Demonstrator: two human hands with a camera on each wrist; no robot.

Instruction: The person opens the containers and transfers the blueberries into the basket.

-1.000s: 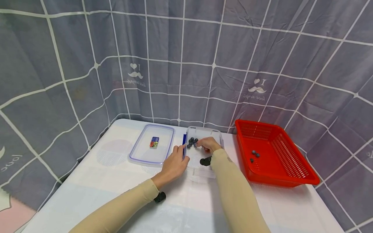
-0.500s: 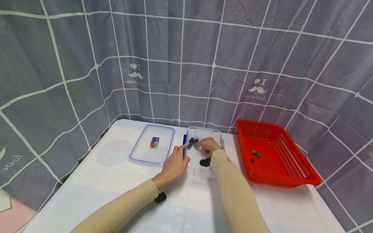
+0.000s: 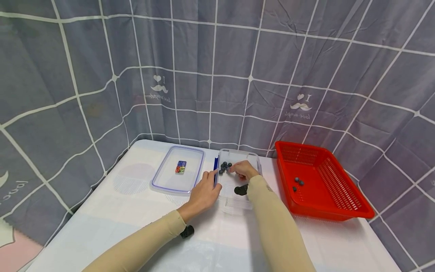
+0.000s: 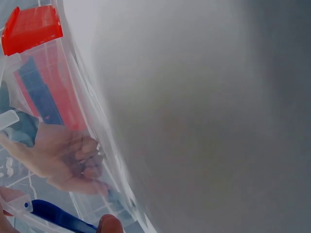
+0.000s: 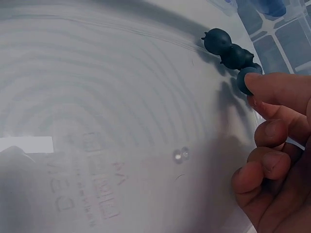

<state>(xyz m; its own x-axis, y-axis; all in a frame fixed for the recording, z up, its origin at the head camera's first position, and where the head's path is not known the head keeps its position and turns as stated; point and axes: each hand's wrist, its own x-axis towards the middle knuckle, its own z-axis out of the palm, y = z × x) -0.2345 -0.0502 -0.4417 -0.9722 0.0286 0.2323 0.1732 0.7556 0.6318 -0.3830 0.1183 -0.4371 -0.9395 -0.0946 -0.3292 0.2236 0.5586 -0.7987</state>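
A clear plastic container stands upright on the table, with several blueberries bunched at its left side. My right hand reaches inside. In the right wrist view its thumb and index finger pinch one blueberry, right against the others in the row, and the remaining fingers curl beneath. My left hand holds the container's left side by the blue-edged latch, its thumb tip beside the latch. Through the clear wall, the left wrist view shows the right hand.
A clear lid with a blue seal and a coloured label lies to the left. On the right stands a red basket with three blueberries in it. A grey gridded curtain hangs behind the table.
Both hands keep their places at the container, and the blueberries lie as before. Only the head view has shifted slightly.
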